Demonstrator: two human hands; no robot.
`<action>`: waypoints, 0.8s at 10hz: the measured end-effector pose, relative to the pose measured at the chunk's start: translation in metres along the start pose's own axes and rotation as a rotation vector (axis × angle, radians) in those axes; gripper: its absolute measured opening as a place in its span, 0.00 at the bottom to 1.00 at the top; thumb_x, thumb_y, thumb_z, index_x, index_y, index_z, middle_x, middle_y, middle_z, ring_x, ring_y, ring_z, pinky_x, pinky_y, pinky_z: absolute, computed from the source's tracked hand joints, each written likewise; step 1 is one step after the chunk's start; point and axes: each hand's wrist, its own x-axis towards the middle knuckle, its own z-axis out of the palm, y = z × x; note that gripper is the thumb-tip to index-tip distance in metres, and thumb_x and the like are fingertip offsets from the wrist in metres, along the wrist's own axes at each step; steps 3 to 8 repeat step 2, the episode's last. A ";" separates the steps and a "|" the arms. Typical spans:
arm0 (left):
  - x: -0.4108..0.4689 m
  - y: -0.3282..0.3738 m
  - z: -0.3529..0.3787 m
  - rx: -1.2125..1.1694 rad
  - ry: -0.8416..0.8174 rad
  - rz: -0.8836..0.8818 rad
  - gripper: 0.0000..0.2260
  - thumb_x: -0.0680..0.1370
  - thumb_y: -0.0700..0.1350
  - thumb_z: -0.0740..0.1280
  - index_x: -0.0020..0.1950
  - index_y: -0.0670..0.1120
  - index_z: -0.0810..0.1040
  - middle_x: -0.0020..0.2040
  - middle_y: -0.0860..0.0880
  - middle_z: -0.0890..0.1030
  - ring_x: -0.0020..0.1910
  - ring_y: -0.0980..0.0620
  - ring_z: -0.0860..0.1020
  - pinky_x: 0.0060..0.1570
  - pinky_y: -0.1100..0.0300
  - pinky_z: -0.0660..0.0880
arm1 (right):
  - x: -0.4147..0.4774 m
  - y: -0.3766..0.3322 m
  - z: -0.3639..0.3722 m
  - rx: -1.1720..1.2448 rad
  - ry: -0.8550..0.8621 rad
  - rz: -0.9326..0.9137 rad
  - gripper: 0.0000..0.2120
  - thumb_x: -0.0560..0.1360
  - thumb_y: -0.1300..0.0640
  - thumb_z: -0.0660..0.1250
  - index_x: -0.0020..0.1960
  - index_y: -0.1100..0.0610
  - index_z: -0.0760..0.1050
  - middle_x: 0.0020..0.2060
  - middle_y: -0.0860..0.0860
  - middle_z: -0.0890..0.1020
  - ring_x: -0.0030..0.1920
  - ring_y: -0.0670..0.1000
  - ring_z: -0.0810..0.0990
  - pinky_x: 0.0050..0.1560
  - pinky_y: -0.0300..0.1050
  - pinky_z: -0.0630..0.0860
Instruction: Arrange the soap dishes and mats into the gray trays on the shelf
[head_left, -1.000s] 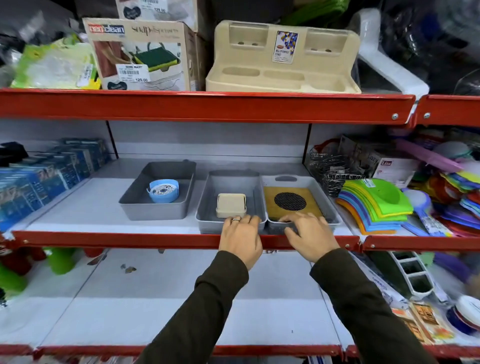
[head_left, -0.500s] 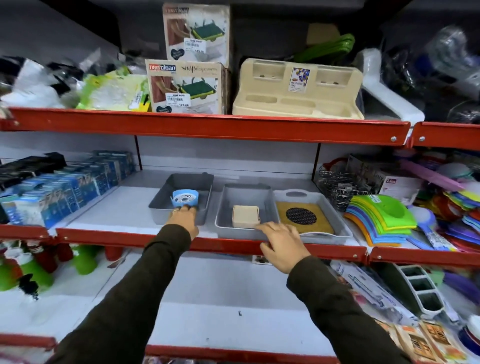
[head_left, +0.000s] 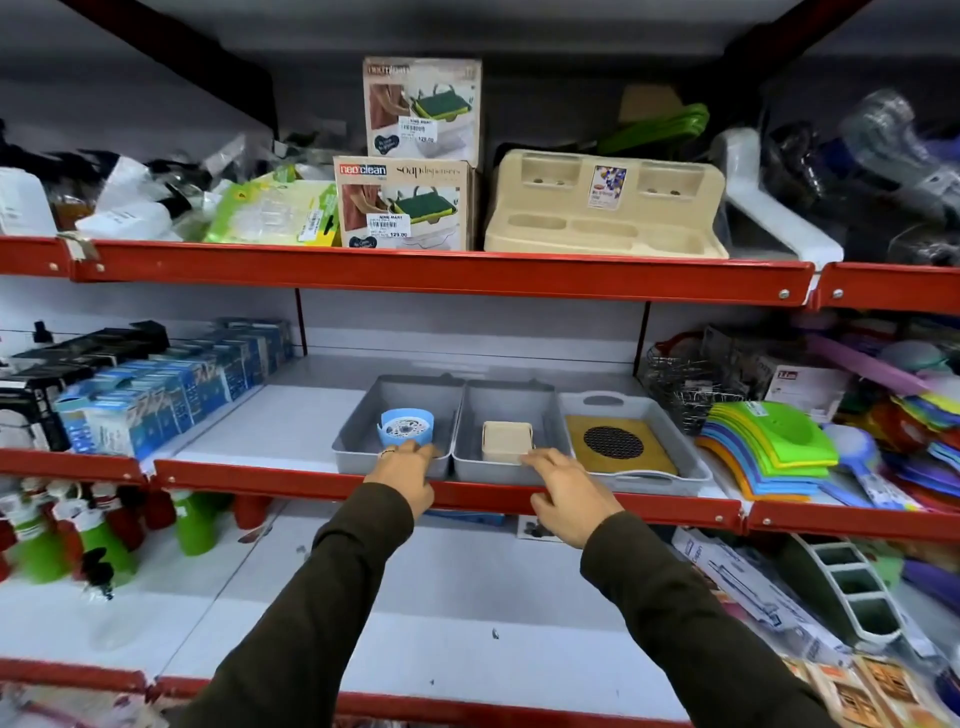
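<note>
Three gray trays stand side by side on the middle shelf. The left tray (head_left: 363, 421) holds a round blue soap dish (head_left: 407, 427). The middle tray (head_left: 498, 402) holds a square beige soap dish (head_left: 506, 440). The lighter right tray (head_left: 693, 470) holds a yellow mat with a black mesh circle (head_left: 618, 447). My left hand (head_left: 405, 475) hooks its fingers over the left tray's front rim. My right hand (head_left: 566, 493) lies with spread fingers on the middle tray's front right rim, its thumb on the red shelf lip.
Blue boxes (head_left: 171, 395) fill the shelf to the left, with bare shelf between them and the trays. A wire basket (head_left: 680, 384) and stacked coloured plastic pieces (head_left: 763, 447) crowd the right. Boxes and a beige organiser (head_left: 602, 208) sit on the shelf above.
The left tray with the blue dish has slid right and now touches the middle tray. My left hand moved from the middle tray's rim to the left tray's rim. The view tilted up.
</note>
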 end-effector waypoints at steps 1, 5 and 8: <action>-0.012 0.008 -0.017 0.085 0.101 0.067 0.27 0.75 0.42 0.61 0.75 0.52 0.65 0.72 0.47 0.70 0.71 0.43 0.70 0.65 0.47 0.74 | -0.007 -0.007 -0.020 0.000 0.186 -0.083 0.28 0.77 0.56 0.61 0.76 0.50 0.61 0.76 0.50 0.64 0.76 0.53 0.61 0.76 0.50 0.63; -0.019 0.029 -0.047 0.114 0.450 0.219 0.24 0.75 0.45 0.60 0.71 0.53 0.69 0.66 0.50 0.74 0.64 0.46 0.74 0.56 0.49 0.78 | -0.010 -0.026 -0.064 -0.013 0.487 -0.141 0.27 0.76 0.56 0.60 0.75 0.50 0.62 0.76 0.51 0.64 0.78 0.54 0.57 0.78 0.55 0.56; -0.019 0.029 -0.047 0.114 0.450 0.219 0.24 0.75 0.45 0.60 0.71 0.53 0.69 0.66 0.50 0.74 0.64 0.46 0.74 0.56 0.49 0.78 | -0.010 -0.026 -0.064 -0.013 0.487 -0.141 0.27 0.76 0.56 0.60 0.75 0.50 0.62 0.76 0.51 0.64 0.78 0.54 0.57 0.78 0.55 0.56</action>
